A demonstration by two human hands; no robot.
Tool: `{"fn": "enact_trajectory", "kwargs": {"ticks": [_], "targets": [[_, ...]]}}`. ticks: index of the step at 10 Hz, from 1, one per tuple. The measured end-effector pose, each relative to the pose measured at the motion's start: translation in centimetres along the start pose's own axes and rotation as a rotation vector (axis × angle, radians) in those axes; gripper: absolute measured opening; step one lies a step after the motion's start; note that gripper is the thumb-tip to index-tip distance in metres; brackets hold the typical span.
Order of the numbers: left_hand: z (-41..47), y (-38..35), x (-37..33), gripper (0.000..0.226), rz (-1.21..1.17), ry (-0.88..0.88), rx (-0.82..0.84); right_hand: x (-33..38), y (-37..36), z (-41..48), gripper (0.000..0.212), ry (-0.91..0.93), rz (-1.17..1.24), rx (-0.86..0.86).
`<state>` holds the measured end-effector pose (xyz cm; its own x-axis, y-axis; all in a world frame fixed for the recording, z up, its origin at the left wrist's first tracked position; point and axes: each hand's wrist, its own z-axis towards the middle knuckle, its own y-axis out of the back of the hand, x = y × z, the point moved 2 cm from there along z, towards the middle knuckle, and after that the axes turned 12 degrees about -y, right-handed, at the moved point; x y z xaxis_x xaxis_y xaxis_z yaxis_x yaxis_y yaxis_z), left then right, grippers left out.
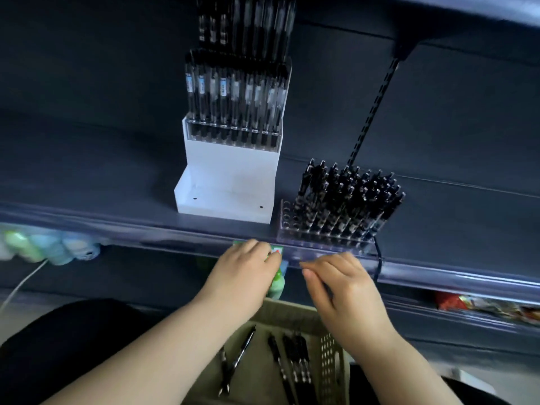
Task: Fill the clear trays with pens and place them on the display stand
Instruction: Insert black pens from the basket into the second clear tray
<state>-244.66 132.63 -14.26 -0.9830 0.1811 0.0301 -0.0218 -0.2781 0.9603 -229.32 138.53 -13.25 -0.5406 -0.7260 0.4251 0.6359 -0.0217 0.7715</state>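
Observation:
A white stepped display stand sits on the dark shelf; its upper steps hold clear trays of black pens, and its lowest step is bare. To its right stands a clear tray packed with upright black pens, with a few free holes at its left end. Just below the shelf's front edge, my left hand has its fingers curled over a green and white item; whether it grips that item is unclear. My right hand hovers below the clear tray, fingers loosely bent and blurred, with nothing visible in it.
A beige perforated basket below my hands holds several loose black pens. A green-white bottle stands on the lower shelf. Pastel items lie at lower left, colourful packets at lower right. A black slotted upright rises behind the tray.

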Motion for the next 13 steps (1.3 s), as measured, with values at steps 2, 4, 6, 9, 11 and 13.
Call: {"fn": "enact_trajectory", "kwargs": {"ticks": [2, 4, 6, 9, 11, 13], "targets": [[-4.5, -7.2, -1.2, 0.024, -0.136, 0.25, 0.422, -2.8, -5.3, -4.3, 0.027, -0.397, -0.182, 0.502], [-7.8, -13.4, -2.0, 0.036, -0.484, 0.724, 0.623, -4.0, -10.7, -8.8, 0.026, -0.745, -0.22, 0.792], [-7.6, -16.4, -2.3, 0.039, -0.736, 0.927, 0.597, -4.8, -14.8, -9.7, 0.029, -0.903, -0.172, 0.866], [-7.3, -18.8, -2.2, 0.038, -0.736, 1.048, 0.599, -6.0, -18.7, -9.2, 0.031, -0.842, -0.348, 0.993], [-7.4, -19.0, -2.3, 0.031, -0.573, 0.877, 0.661, -5.7, -20.0, -8.7, 0.031, -0.88, -0.34, 0.975], [-6.7, -16.9, -2.3, 0.024, -0.596, 0.799, 0.409, -4.0, -18.2, -7.8, 0.031, -0.838, -0.21, 0.87]]}}
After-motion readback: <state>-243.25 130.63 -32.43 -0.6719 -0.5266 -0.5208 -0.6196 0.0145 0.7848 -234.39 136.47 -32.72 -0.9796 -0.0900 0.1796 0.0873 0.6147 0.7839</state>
